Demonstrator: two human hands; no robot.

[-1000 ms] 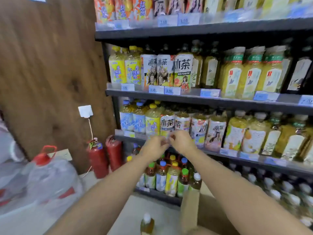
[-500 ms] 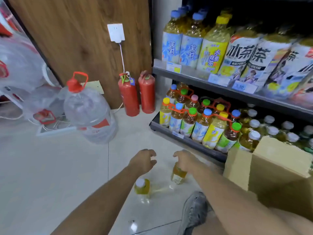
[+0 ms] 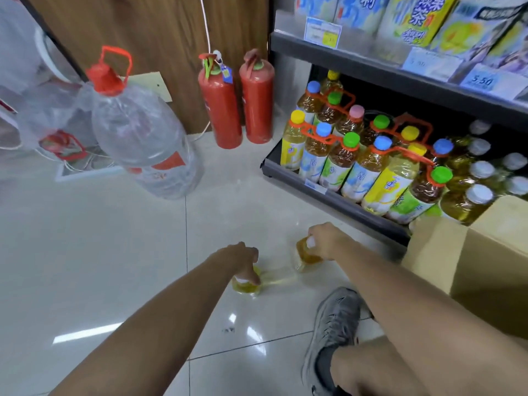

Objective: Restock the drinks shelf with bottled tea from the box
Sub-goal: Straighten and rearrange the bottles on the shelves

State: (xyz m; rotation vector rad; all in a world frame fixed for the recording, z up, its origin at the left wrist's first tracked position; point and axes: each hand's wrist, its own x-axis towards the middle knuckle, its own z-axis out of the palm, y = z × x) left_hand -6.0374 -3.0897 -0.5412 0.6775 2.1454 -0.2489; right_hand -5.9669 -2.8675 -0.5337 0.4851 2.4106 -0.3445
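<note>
Head view: beside the cardboard box (image 3: 474, 267), right hand (image 3: 325, 241) grips right bottle (image 3: 305, 256) and left hand (image 3: 241, 260), spread earlier, now grips left bottle (image 3: 245, 289).

Bare arms — grey sneaker (image 3: 333, 327).

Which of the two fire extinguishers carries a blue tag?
The fire extinguisher farther from the shelf; its blue tag hangs by the handle. The other extinguisher has none.

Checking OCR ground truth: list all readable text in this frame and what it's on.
"5.50": blue price tag, far right.
"茶": yellow bottle label, top of frame.
Too blurred to read: left price tag, middle price tag, bottom-row bottle labels, extinguisher tag.
</note>
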